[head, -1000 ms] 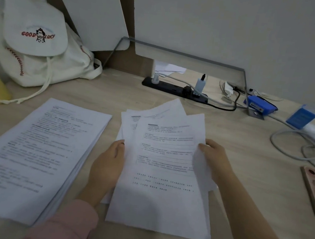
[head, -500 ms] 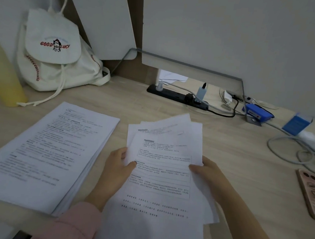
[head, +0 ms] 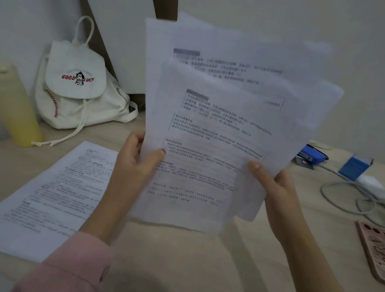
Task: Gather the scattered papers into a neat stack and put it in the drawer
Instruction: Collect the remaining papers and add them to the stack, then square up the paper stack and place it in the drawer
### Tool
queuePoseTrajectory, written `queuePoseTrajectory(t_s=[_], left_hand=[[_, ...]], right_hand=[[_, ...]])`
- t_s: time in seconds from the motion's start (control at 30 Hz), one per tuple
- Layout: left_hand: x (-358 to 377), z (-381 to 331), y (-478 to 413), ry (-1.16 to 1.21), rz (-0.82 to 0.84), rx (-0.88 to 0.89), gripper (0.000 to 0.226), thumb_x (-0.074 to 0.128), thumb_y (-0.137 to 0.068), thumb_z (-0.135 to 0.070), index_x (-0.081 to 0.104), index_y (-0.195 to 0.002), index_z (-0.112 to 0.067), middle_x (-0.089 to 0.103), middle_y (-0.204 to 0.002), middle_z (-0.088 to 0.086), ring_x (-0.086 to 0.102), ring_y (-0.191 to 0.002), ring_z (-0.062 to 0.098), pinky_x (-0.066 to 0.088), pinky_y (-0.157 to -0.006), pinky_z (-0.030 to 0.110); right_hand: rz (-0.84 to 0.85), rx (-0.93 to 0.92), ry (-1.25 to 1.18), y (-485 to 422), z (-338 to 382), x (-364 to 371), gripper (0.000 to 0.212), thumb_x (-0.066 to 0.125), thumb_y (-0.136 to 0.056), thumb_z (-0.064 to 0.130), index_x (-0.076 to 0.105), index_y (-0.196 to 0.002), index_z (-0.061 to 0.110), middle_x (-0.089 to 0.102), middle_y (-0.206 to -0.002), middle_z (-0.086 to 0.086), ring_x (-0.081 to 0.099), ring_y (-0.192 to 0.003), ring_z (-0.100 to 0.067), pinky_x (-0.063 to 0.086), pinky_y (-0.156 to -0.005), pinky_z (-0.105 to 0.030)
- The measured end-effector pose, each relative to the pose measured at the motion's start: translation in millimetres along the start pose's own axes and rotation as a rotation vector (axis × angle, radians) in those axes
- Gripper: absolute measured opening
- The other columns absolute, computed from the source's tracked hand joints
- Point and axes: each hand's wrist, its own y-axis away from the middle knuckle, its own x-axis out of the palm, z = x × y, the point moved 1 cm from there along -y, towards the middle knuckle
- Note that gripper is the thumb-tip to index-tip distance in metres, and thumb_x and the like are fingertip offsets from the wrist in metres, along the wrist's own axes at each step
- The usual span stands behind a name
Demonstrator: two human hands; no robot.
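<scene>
I hold a fanned bunch of printed papers upright above the desk, their edges uneven and their tops spread apart. My left hand grips the bunch's left edge, thumb on the front sheet. Gripping the lower right edge is my right hand. A thick stack of printed papers lies flat on the desk at the left, partly behind my left arm. No drawer is in view.
A white drawstring backpack leans against the wall at the back left, next to a yellow bottle. On the right lie a pink phone, coiled grey cables, a blue box and a blue stapler.
Both hands lifted the loose papers off the desk and raised them upright in front of the wall. The view also tilted up and left.
</scene>
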Motion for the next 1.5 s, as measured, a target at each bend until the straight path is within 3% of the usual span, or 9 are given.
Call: queuePoseTrajectory(t_s=[0.2,0.47,0.6,0.73,0.93,1.07,1.2,1.37,1.5], left_hand=[[-1,39,21,-0.034,-0.004,-0.093,0.026,0.056,-0.087,-0.007,0.056,-0.102,-0.028,0.069,-0.095,-0.015,0.064,-0.084,-0.008,0.053,-0.067,0.013],[-3,32,21,-0.021,-0.060,-0.026,0.022,0.061,-0.076,-0.022,0.053,-0.092,-0.036,0.065,-0.092,-0.015,0.063,-0.083,-0.007,0.051,-0.064,0.010],[-7,48,31,-0.048,0.058,-0.139,0.034,0.055,-0.088,-0.009,0.050,-0.105,-0.038,0.061,-0.101,-0.022,0.060,-0.085,-0.017,0.047,-0.066,0.003],[-20,44,26,-0.129,0.030,-0.173,0.028,0.054,-0.089,-0.011,0.050,-0.112,-0.025,0.061,-0.102,-0.016,0.060,-0.092,-0.001,0.048,-0.072,0.014],[-77,39,7,-0.340,-0.036,-0.206,0.026,0.050,-0.091,-0.017,0.041,-0.111,-0.031,0.051,-0.092,-0.023,0.050,-0.082,-0.007,0.037,-0.061,0.018],[-136,47,-3,-0.518,-0.034,-0.240,0.022,0.046,-0.092,-0.016,0.042,-0.109,-0.029,0.053,-0.095,-0.014,0.048,-0.081,-0.005,0.037,-0.062,0.019],[-185,56,-17,-0.650,-0.078,-0.281,0.023,0.045,-0.092,-0.014,0.048,-0.113,-0.021,0.055,-0.105,-0.004,0.053,-0.093,0.016,0.040,-0.075,0.031],[-221,82,-34,-0.772,-0.092,-0.295,0.037,0.047,-0.091,-0.012,0.047,-0.128,-0.016,0.054,-0.123,0.000,0.049,-0.108,0.019,0.038,-0.089,0.031],[-242,110,-28,-0.863,-0.052,-0.447,0.054,0.048,-0.093,-0.020,0.030,-0.143,-0.011,0.029,-0.151,0.011,0.031,-0.136,0.028,0.027,-0.109,0.039]], right_hand=[[0.018,0.114,0.030,20,-39,5,0.031,0.057,-0.088,0.013,0.062,-0.116,0.024,0.071,-0.111,0.009,0.067,-0.102,-0.009,0.055,-0.074,-0.017],[-0.051,0.067,-0.014,24,-39,12,0.033,0.053,-0.090,0.013,0.058,-0.122,0.022,0.068,-0.117,0.009,0.063,-0.106,-0.006,0.051,-0.085,-0.027],[-0.048,0.208,0.051,33,-54,17,0.028,0.050,-0.092,0.015,0.060,-0.116,0.024,0.069,-0.112,0.011,0.065,-0.099,-0.003,0.053,-0.073,-0.017],[-0.072,0.303,0.107,31,-53,29,0.028,0.048,-0.094,0.015,0.061,-0.118,0.017,0.070,-0.110,0.002,0.067,-0.096,-0.015,0.053,-0.078,-0.030],[0.123,0.412,0.095,35,-62,83,0.031,0.046,-0.093,0.008,0.059,-0.119,0.020,0.070,-0.111,0.000,0.068,-0.098,-0.021,0.054,-0.085,-0.039],[0.327,0.454,0.168,42,-78,132,0.038,0.045,-0.089,0.003,0.059,-0.109,0.032,0.072,-0.103,0.010,0.071,-0.086,-0.008,0.056,-0.067,-0.023],[0.375,0.509,0.159,44,-93,179,0.039,0.047,-0.091,0.006,0.049,-0.124,0.026,0.067,-0.114,0.005,0.067,-0.097,-0.013,0.056,-0.071,-0.023],[0.341,0.539,0.206,45,-102,213,0.034,0.048,-0.091,0.007,0.048,-0.122,0.022,0.063,-0.106,0.007,0.062,-0.088,-0.005,0.050,-0.058,-0.011],[0.291,0.554,0.242,44,-110,211,0.036,0.048,-0.091,0.008,0.046,-0.124,0.021,0.053,-0.116,0.014,0.053,-0.100,-0.001,0.041,-0.072,0.000]])
